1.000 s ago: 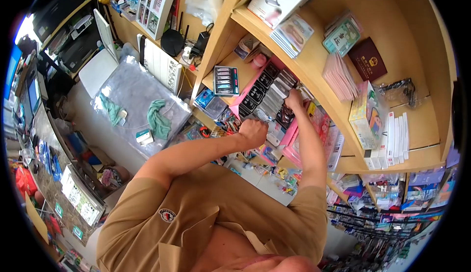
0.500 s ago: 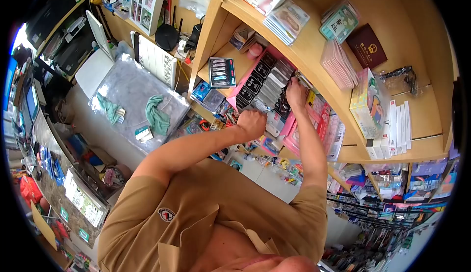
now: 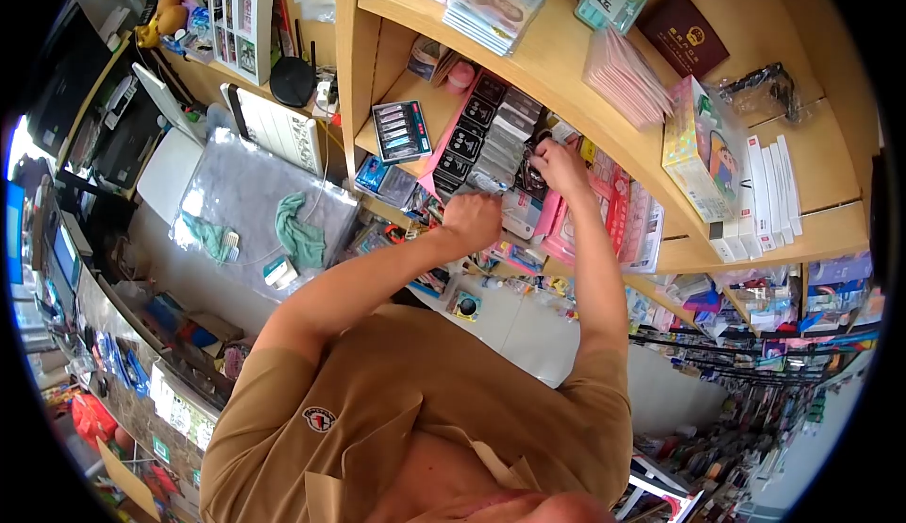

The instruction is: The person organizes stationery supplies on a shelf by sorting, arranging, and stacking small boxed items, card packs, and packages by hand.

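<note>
On the shelf, a maroon booklet with a gold emblem (image 3: 684, 32) lies near a stack of pink packets (image 3: 625, 79), a cartoon-printed box (image 3: 706, 150) and slim white boxes (image 3: 768, 193). Two green cloths (image 3: 299, 230) rest on a grey plastic-covered surface (image 3: 231, 188), near a black router (image 3: 292, 82).

A pink box (image 3: 430, 174) holds black packets (image 3: 464, 142) in rows.

On the wooden shelf (image 3: 404, 94) in front of me lie a flat dark pack (image 3: 401, 132) and, beside it, an open pink box (image 3: 441, 158).
</note>
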Demonstrator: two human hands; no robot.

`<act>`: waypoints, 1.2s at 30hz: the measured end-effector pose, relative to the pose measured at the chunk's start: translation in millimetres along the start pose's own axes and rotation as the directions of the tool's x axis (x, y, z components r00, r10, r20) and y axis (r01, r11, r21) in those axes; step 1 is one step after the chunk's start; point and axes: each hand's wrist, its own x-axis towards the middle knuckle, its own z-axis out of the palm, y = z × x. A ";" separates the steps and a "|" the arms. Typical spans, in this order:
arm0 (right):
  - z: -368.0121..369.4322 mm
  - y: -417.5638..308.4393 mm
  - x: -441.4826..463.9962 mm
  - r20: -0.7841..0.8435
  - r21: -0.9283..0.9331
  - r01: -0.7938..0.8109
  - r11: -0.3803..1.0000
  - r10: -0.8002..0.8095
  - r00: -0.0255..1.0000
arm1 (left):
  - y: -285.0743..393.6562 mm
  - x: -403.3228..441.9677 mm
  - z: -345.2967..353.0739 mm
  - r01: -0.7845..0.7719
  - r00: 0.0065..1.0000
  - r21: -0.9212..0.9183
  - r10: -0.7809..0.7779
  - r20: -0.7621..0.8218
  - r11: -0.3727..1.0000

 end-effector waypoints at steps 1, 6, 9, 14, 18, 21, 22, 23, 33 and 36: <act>-9.7 -6.5 -6.5 0.085 0.093 -0.080 0.992 0.072 0.994 | -0.7 -1.6 2.2 -0.002 1.000 -0.015 0.002 -0.030 1.000; -16.5 -24.5 -18.8 0.202 -0.116 -0.031 0.993 0.054 0.978 | -0.6 3.6 2.2 -0.021 0.999 -0.015 0.020 -0.045 1.000; -8.9 -13.0 -19.6 0.266 -0.001 0.055 0.998 -0.053 0.962 | -1.1 -1.3 1.1 -0.008 1.000 0.004 0.008 0.010 1.000; -21.1 3.0 -19.8 0.267 0.188 -0.012 0.982 -0.039 0.963 | -3.8 -0.3 4.9 -0.034 0.999 0.008 0.034 -0.024 0.999; -13.6 10.3 -11.8 0.035 0.219 -0.002 0.976 -0.006 0.999 | -4.8 -0.9 7.7 -0.057 0.998 0.020 0.057 -0.030 0.998; -4.0 11.5 -16.2 0.044 0.091 0.098 0.991 -0.103 0.994 | -3.9 2.3 5.3 -0.033 0.999 -0.030 0.033 0.003 0.999; -2.1 12.4 -16.5 0.020 0.002 0.172 0.985 -0.172 0.985 | -4.1 3.2 5.1 -0.026 1.000 -0.043 0.026 0.001 0.999; 2.8 20.1 -16.3 0.003 0.081 0.128 0.988 -0.129 0.992 | -4.9 2.9 5.3 -0.019 1.000 -0.056 0.019 0.002 0.998; -56.7 -49.0 -101.1 0.032 0.298 0.023 0.954 -0.034 0.999 | -6.4 15.4 -6.3 0.126 0.989 -0.116 -0.116 0.089 0.985; -32.6 -58.2 -110.6 0.046 0.077 0.173 0.982 -0.177 0.983 | -8.3 13.2 -12.9 0.073 0.992 -0.180 -0.053 0.114 0.981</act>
